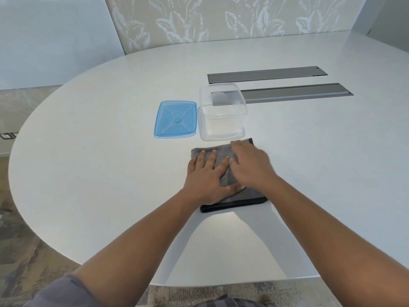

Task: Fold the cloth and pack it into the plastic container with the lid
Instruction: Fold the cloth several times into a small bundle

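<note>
Your left hand (204,173) and right hand (250,167) both press flat, fingers straight, on the folded grey cloth (223,161), with the open clear container (222,111) just beyond it and the blue lid (176,119) beside on the counter (99,151).

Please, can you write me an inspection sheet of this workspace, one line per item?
Surface: white rounded table, two grey inset strips.
Job's things: grey cloth folded flat; clear container open, empty; blue lid lying beside it.
Clutter: nothing seen.
Hands: left hand flat on cloth; right hand on cloth, blurred.
Cables: nothing seen.
Surroundings: leaf-patterned wall, patterned floor.
</note>
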The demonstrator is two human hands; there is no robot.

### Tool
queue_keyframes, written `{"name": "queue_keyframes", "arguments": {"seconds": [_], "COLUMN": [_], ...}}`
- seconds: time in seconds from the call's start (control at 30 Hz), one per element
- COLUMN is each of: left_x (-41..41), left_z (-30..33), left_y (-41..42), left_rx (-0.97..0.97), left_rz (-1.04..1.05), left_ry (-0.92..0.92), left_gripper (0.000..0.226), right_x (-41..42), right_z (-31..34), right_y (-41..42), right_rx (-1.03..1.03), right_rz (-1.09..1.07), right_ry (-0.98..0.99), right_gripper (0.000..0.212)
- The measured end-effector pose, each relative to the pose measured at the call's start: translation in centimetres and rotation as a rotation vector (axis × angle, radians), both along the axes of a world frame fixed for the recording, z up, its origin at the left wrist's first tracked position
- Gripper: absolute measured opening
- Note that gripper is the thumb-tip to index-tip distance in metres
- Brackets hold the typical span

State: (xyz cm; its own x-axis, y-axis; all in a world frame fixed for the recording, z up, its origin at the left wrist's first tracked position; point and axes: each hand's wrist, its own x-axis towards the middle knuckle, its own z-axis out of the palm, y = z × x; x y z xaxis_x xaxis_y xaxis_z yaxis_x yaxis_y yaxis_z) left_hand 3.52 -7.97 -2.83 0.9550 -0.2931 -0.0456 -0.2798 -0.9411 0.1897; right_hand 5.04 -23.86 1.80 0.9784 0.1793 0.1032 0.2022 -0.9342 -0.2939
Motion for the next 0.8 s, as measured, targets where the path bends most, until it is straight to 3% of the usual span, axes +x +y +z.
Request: {"name": "queue_keyframes", "arguments": {"seconds": [0.1,0.3,0.5,0.8], "left_x": [0.1,0.3,-0.2,0.5], "left_z": [-0.5,-1.1,-0.9,-1.0], "left_y": [0.5,1.4,1.8,4.3], "left_rx": [-0.064,-0.236,-0.237,-0.133], "left_rz": [-0.012,0.030,0.225,0.178], "left_ry": [-0.010,-0.079,-0.012,0.016], "left_gripper": [0.081,0.052,0.061,0.072], "right_x": [-0.1,0.0,0.0,-0.6], "right_z": [-2.0,-4.4,-4.3,-4.4], "right_y": [0.6,-1.0,-1.7,0.7], "right_rx": [-0.047,-0.157,-0.161,-0.112], "right_rz": [0.036,0.049,-0.025,-0.073], "right_ry": [0.139,0.094,0.130,0.159], "right_gripper": [0.054,0.066,0.083,0.082]}}
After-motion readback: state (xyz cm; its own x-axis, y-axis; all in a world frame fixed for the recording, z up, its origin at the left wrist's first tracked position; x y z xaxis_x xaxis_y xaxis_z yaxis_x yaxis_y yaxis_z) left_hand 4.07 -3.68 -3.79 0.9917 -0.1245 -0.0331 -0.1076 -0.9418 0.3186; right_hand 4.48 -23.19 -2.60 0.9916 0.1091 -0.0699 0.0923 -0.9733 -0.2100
